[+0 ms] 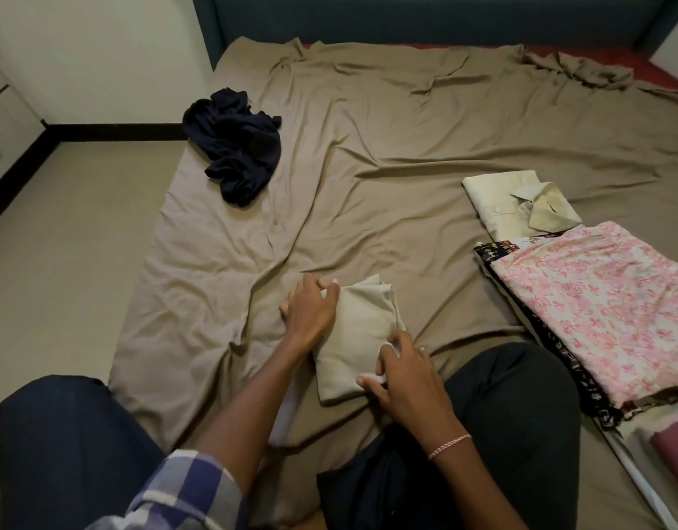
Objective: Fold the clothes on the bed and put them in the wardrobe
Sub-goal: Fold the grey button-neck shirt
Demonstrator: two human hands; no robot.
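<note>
A folded beige garment (358,338) lies on the bed in front of me. My left hand (308,309) holds its left edge, fingers curled over the top corner. At the garment's near right corner, my right hand (404,372) grips the cloth with bent fingers. A crumpled dark navy garment (238,145) lies unfolded at the bed's far left. To the right sits a folded cream collared shirt (517,202), and nearer me a folded pink floral cloth (605,307) rests on a black patterned cloth (559,351).
The bed is covered by a wrinkled brown sheet (387,166), with a dark headboard (425,17) at the far end. My knees in dark trousers rest on the near edge. Floor (69,242) runs along the left side. A maroon cloth (673,441) shows at lower right.
</note>
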